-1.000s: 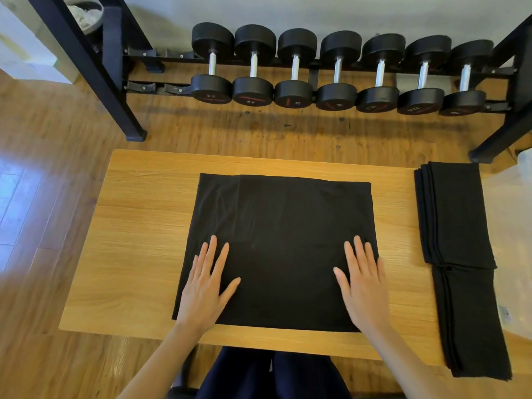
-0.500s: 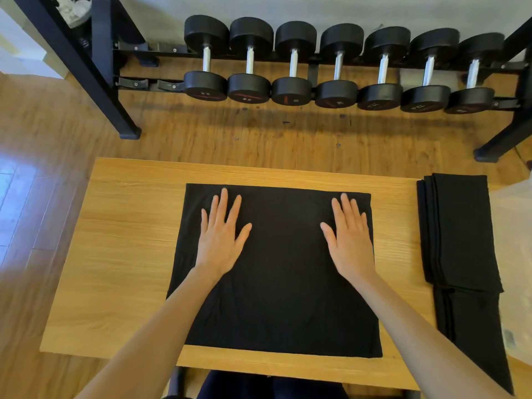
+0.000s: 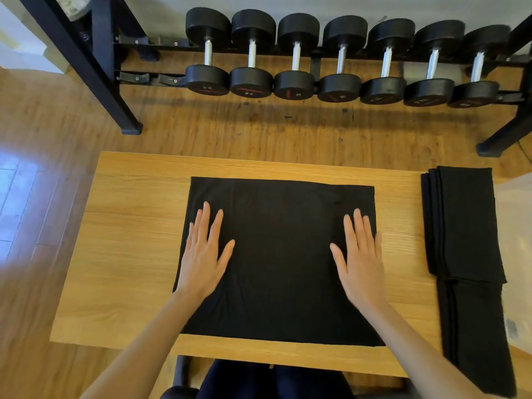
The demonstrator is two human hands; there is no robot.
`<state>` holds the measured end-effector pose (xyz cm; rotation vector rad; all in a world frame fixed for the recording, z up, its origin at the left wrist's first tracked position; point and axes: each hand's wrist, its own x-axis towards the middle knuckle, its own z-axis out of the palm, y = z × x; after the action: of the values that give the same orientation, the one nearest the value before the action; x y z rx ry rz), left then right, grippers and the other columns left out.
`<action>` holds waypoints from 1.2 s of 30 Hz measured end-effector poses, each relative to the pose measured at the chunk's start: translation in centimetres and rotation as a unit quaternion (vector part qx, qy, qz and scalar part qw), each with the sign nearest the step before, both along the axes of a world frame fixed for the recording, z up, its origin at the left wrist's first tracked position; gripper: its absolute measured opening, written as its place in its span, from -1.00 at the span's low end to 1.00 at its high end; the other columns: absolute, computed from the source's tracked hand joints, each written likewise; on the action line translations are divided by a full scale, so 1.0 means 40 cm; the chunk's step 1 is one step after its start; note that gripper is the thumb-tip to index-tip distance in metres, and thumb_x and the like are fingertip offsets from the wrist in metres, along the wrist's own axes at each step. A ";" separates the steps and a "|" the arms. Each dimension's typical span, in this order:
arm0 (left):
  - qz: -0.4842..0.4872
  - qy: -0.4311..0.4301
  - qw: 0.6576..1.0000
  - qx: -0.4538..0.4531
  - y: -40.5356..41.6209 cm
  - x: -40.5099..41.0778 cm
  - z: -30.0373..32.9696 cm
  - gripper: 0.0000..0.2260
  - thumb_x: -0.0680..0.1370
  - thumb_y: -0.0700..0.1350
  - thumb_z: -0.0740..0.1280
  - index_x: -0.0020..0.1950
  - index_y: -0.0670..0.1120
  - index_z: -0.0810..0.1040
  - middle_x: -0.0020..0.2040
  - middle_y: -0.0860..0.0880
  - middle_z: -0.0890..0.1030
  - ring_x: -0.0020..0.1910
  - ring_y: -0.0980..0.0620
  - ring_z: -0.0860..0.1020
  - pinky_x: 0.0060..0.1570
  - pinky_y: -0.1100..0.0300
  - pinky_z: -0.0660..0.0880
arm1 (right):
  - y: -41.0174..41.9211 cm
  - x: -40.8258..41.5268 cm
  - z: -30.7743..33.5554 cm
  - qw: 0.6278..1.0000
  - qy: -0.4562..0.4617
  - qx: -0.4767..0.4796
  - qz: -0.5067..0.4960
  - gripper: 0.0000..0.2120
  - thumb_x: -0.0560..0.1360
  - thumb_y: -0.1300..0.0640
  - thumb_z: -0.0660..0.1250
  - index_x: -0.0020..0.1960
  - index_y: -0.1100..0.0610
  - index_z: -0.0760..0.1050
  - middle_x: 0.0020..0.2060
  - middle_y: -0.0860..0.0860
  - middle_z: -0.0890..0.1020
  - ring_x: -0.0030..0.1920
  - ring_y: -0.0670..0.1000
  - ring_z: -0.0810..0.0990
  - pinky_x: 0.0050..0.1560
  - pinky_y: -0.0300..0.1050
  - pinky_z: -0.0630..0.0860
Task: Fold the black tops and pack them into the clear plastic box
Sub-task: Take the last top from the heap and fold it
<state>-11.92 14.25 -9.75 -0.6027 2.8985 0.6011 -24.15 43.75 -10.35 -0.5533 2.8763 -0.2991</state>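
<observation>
Top (image 3: 282, 260) lies limp, light; left hand (image 3: 203, 256) and right hand (image 3: 361, 257) press flat, fingers straight. Pinch corners at 6 o'clock.

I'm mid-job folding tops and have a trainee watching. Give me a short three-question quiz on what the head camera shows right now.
1. True or false: both hands lie flat, fingers straight, on the black fabric top spread on the light wooden table.
2. Where does the long stack of folded black tops lie? A) at the table's left edge B) at the table's right edge C) on the floor under the rack
3. Fill in: behind the table, a black metal rack holds a row of ___ black dumbbells.

Key
1. True: the left hand and right hand both press flat on it.
2. B
3. seven
</observation>
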 end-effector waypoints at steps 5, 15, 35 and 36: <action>-0.053 -0.010 0.998 0.022 0.013 0.196 -0.003 -0.41 0.62 0.19 -0.02 0.61 -0.01 0.04 0.63 0.02 -0.10 0.60 0.04 -0.08 0.50 -0.01 0.08 | 0.078 0.198 -0.012 0.999 -0.032 0.005 0.009 -0.42 0.62 -0.17 -0.11 0.57 0.03 0.01 0.58 0.03 0.05 0.58 0.04 -0.02 0.49 0.13 0.12; -0.066 -0.011 0.997 0.030 -0.044 0.362 0.008 -0.43 0.62 0.18 0.01 0.58 -0.05 0.16 0.62 0.00 0.03 0.59 0.07 0.00 0.52 0.05 0.09 | 0.174 0.293 0.021 0.999 -0.040 0.017 -0.015 -0.42 0.63 -0.17 0.02 0.56 0.09 0.12 0.56 0.05 0.13 0.56 0.06 0.09 0.48 0.12 0.17; -0.236 0.017 0.970 0.059 -0.150 0.387 0.068 -0.69 0.59 0.13 0.14 0.03 0.02 0.61 0.24 0.14 0.48 0.10 0.27 0.50 -0.16 0.44 0.52 | 0.247 0.264 0.108 0.981 0.026 0.064 0.180 -0.61 0.08 0.34 0.66 -0.14 0.17 0.67 -0.17 0.02 0.63 -0.20 -0.01 0.64 -0.24 -0.17 0.61; -0.235 0.010 0.970 0.058 -0.150 0.381 0.073 -0.73 0.56 0.06 0.17 0.01 0.02 0.63 0.22 0.13 0.49 0.08 0.27 0.51 -0.15 0.44 0.52 | 0.244 0.261 0.111 0.982 0.016 0.067 0.179 -0.62 0.08 0.33 0.67 -0.16 0.15 0.67 -0.19 0.01 0.62 -0.22 -0.01 0.64 -0.27 -0.21 0.59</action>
<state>3.32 8.27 -6.83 0.1100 2.8404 0.6961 -13.72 53.51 -5.91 -1.0341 2.7281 -0.0394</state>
